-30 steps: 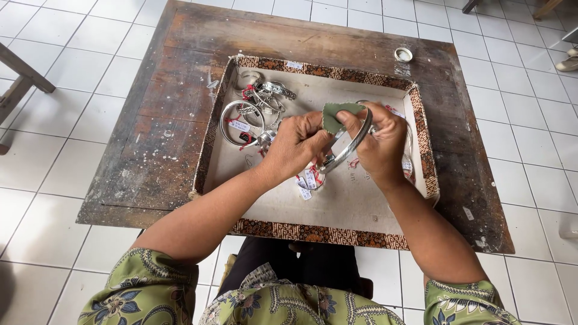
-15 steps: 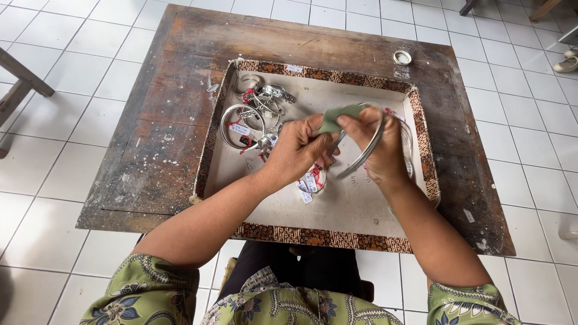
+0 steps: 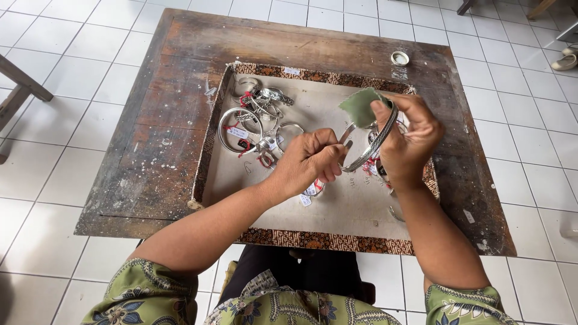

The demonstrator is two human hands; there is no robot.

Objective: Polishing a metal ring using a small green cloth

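Over the tray, my left hand [image 3: 310, 161] pinches one end of a silver bangle [image 3: 374, 146]. My right hand [image 3: 409, 139] grips the bangle's other side and presses a small green cloth [image 3: 359, 106] against it with the thumb. Below the hands lies a beige tray [image 3: 337, 207] with a patterned brown border. A pile of silver bangles and rings with red-and-white tags [image 3: 253, 120] rests in the tray's far left corner. More tagged pieces are partly hidden under my hands.
The tray sits on a worn dark wooden table [image 3: 168, 120] over a white tiled floor. A small round metal lid [image 3: 400, 58] lies near the table's far edge. A wooden furniture leg [image 3: 21, 84] stands at left, a sandal [image 3: 565, 60] at far right.
My right hand has lifted and turned outward, and the green cloth has slid along the bangle to its upper end. The left hand has kept its hold.
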